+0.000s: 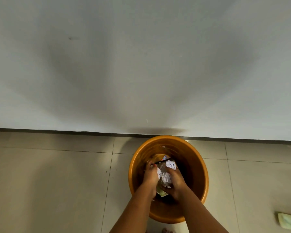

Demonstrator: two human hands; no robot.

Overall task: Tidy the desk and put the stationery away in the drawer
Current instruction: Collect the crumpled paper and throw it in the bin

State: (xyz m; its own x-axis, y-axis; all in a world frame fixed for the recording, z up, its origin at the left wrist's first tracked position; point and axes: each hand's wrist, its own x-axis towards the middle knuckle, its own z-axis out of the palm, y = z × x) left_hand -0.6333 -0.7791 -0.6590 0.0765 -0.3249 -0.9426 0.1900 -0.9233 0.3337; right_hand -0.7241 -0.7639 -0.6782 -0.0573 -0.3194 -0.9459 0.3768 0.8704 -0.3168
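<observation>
- An orange bin (198, 158) stands at lower centre on the tiled floor (49, 182), against the white wall (141, 64).
- Inside it is crumpled paper (165, 178), mixed with wrappers.
- The right hand (175, 184) curls round the crumpled paper.
- The left hand (149, 179) presses its side; I cannot tell whether the fingers curl.
- A greenish sheet (289, 223) lies at lower right.

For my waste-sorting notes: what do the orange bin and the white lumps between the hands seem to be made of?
The orange bin is likely moulded plastic, smooth and glossy: light streaks shine on its inner wall. The white lumps look like crumpled paper, matt, with sharp creases.
</observation>
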